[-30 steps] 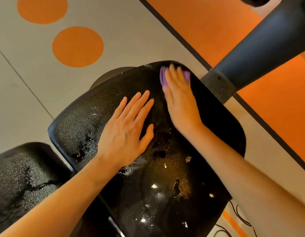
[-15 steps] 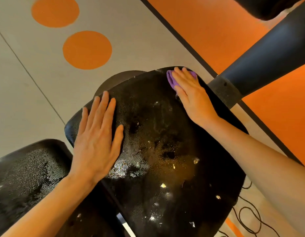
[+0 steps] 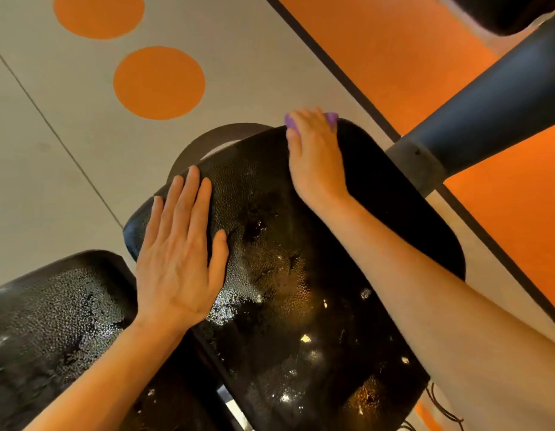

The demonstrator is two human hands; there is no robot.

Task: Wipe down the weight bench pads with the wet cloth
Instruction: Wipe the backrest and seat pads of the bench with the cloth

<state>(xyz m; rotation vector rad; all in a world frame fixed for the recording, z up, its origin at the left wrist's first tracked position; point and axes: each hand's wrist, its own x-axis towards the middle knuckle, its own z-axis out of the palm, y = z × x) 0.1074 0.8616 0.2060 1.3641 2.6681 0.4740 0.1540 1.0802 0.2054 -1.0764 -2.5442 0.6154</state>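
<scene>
Thick dark padded bar [image 3: 500,110] is seen running diagonally just right of the right hand [image 3: 316,160], close beside the pad's far corner; a second black padded shape [image 3: 503,10] sits above it at the frame's top corner. Black cables [image 3: 441,409] are seen on the floor near the right forearm. Floor [image 3: 52,150] beyond the hands is matte grey, marked with two flat orange circles [image 3: 159,83] and a broad orange area [image 3: 394,51] edged by a dark stripe. Main bench pad [image 3: 285,275] is black, pebble-grained, with rounded corners, glossy with beaded droplets. A second pad [image 3: 58,321], same grain and wet sheen, lies below and left of the left hand [image 3: 179,259]. Left grip: wide, fingers straight and laid flat on the pad's left edge, holding nothing. Right grip: fingers curled over the pad's far edge, pressing the purple cloth [image 3: 291,124] against it; cloth is soft, mostly covered, purple showing on either side of the fingers. A dark curved base [image 3: 201,144] shows on the floor beyond the pad, ahead of the left fingertips.
</scene>
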